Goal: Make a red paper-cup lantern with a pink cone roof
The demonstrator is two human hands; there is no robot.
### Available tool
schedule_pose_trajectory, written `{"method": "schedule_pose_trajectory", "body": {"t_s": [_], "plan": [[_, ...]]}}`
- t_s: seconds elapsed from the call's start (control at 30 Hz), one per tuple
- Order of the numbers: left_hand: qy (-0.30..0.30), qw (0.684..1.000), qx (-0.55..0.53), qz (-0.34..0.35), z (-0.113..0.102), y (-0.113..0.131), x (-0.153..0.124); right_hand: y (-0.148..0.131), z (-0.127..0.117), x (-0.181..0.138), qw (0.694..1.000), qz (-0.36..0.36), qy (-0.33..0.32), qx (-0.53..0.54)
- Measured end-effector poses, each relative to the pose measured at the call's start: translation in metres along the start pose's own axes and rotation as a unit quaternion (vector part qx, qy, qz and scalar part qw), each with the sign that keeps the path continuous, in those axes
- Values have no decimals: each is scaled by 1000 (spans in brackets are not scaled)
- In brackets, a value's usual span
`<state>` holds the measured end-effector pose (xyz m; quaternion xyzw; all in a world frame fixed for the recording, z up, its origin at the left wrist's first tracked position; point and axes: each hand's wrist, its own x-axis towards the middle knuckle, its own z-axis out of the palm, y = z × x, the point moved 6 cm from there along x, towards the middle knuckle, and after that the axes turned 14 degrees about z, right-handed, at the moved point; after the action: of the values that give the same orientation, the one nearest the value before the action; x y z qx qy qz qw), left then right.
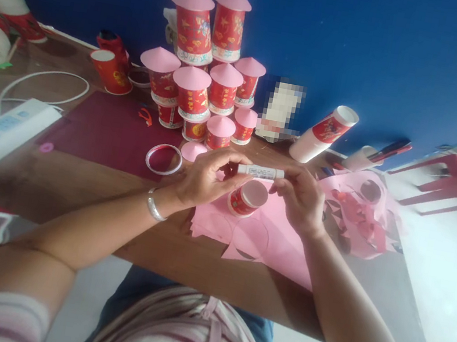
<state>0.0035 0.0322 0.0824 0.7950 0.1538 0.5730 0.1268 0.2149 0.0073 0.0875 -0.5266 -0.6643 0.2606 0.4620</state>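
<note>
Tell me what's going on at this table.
A person holds a slim white cylindrical stick level between both hands. The left hand grips one end and the right hand grips the other, fingers closed on it. Just below, a small red paper cup with a pink top lies tipped on a pink paper sheet. Behind, on the wooden table, stands a stacked group of red paper cups with pink cone tops.

Stack of red cups with pink cone lids (205, 66) at the desk's (74, 191) far edge, lone red cup (111, 72) left of it, tipped cup (326, 132) to its right, white power strip (5, 132) far left, red ring (164, 159) just in front
</note>
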Motion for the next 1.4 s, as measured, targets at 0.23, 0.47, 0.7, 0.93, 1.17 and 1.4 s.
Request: {"method": "schedule_pose_trajectory", "body": {"t_s": [0.23,0.47,0.7,0.93,1.17,1.4], "plan": [[-21,1000,0,-2,0,9,4,-12,2,-3,985,-126,30,-118],[-12,1000,-8,18,0,13,5,-8,5,-10,971,-167,30,-167],[-4,999,-31,7,0,11,6,-5,4,-7,987,-120,-8,-106],[-5,999,-42,-14,-1,8,5,-3,4,-8,992,-76,-36,-91],[-18,999,-38,-15,1,8,5,1,5,-7,993,-99,-28,-61],[-36,999,-15,8,1,10,6,2,7,-8,995,-59,-37,-74]]}}
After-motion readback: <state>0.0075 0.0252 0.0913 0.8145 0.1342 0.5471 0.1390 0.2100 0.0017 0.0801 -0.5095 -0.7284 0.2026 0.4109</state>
